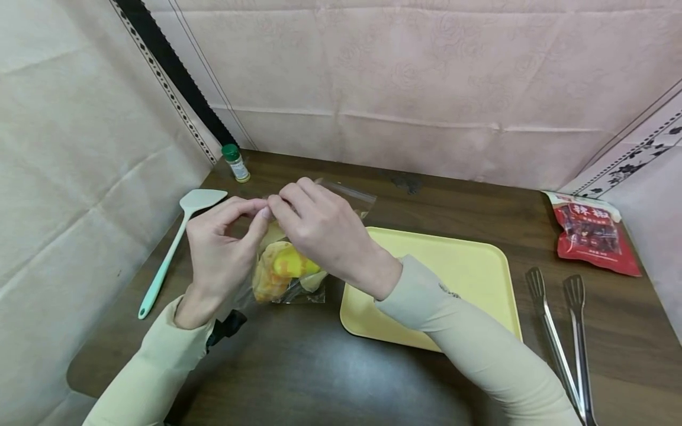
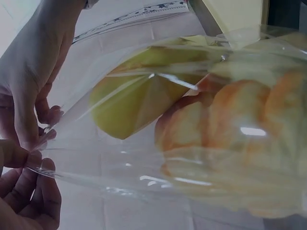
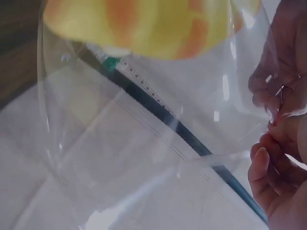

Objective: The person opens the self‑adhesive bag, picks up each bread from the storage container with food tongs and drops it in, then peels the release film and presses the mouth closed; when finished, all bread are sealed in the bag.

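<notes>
A clear plastic bag (image 1: 311, 294) hangs below both hands, above the table. Inside it are a bright yellow piece (image 1: 290, 263) with orange markings and a segmented bread roll (image 2: 240, 129), golden brown on top. My left hand (image 1: 221, 245) pinches the bag's edge between thumb and fingers. Right beside it, my right hand (image 1: 325, 231) pinches the same edge, and the fingertips of the two hands meet there. In the left wrist view the plastic is drawn together toward the fingers. My right hand hides part of the bag in the head view.
A yellow tray (image 1: 458, 260) lies to the right, partly under my right forearm. Metal tongs (image 1: 578, 337) and a red snack packet (image 1: 597, 236) are farther right. On the left lie a mint-handled spatula (image 1: 173, 248) and, standing behind it, a green-capped bottle (image 1: 235, 163).
</notes>
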Demonstrator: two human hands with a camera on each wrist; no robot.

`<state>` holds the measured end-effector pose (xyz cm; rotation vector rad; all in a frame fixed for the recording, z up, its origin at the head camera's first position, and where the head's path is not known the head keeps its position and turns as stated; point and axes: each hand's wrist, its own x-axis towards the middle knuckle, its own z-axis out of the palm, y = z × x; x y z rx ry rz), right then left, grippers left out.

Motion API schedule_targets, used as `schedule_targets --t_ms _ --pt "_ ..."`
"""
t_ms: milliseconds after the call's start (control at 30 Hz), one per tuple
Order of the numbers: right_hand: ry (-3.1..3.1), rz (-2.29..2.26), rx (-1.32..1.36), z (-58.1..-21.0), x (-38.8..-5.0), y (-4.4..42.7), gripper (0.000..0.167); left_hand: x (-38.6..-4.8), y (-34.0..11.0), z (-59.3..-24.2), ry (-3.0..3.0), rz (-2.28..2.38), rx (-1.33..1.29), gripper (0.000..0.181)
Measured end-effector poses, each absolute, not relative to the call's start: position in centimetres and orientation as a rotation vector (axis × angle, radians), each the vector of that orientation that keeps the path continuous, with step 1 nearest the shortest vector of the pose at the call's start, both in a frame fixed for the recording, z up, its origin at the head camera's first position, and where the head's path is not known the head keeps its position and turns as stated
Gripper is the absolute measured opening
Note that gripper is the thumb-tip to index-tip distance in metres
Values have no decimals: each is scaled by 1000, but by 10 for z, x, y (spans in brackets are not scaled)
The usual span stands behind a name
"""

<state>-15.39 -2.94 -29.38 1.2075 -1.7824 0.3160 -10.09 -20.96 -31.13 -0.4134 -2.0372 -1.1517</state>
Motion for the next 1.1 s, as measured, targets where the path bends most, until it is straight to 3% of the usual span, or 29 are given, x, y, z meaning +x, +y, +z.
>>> schedule_targets --t_ms 333,733,1100 --pt "-1684 133 1164 -287 -155 -29 19 -99 -204 -306 -2023 -993 -446 8" --pt "-1790 693 1241 -291 -162 -23 13 -100 -202 -307 -2009 -1073 -487 6" --pt "-1869 862 1272 -289 -161 -23 12 -101 -203 -308 -2012 -1049 -467 5"
